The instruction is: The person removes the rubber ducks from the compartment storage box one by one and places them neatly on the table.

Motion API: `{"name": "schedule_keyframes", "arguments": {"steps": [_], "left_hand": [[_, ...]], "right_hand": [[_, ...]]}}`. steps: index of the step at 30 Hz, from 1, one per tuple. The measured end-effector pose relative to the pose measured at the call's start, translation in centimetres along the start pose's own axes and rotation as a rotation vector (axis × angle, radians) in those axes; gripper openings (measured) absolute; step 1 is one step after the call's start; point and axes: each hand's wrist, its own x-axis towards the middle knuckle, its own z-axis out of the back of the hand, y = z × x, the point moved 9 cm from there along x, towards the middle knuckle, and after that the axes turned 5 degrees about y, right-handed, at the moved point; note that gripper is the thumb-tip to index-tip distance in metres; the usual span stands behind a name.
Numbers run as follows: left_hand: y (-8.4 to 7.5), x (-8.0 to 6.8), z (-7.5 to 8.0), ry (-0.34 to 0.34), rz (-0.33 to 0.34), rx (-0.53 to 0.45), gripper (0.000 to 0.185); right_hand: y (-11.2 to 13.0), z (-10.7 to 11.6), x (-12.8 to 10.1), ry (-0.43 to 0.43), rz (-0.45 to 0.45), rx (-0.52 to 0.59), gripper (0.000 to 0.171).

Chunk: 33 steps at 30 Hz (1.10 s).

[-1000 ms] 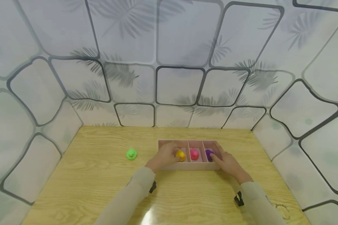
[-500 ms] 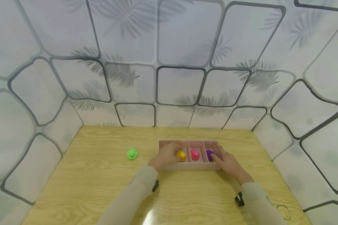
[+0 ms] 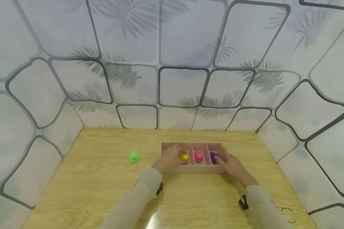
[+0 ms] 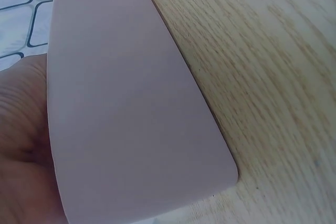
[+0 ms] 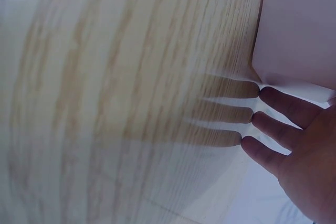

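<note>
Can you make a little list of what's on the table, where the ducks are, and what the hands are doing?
surface: wooden table
tray: pink tray with several compartments side by side
ducks in tray: yellow duck, pink duck, purple duck, each in its own compartment
duck outside: green duck, alone on the table left of the tray
left hand: at the tray's left end, fingers at the yellow duck; grip not clear
right hand: at the tray's right end, fingers straight, by the purple duck
</note>
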Motion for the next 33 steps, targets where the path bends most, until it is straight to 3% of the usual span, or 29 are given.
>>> {"name": "schedule_keyframes", "arguments": {"steps": [26, 33], "left_hand": [[-0.05, -0.38, 0.13, 0.025, 0.097, 0.022, 0.026], [0.18, 0.00, -0.11, 0.029, 0.095, 0.050, 0.019]], "right_hand": [[-0.26, -0.19, 0.15, 0.014, -0.011, 0.000, 0.076], [-0.27, -0.14, 0.13, 0.003, 0.003, -0.004, 0.074]]}}
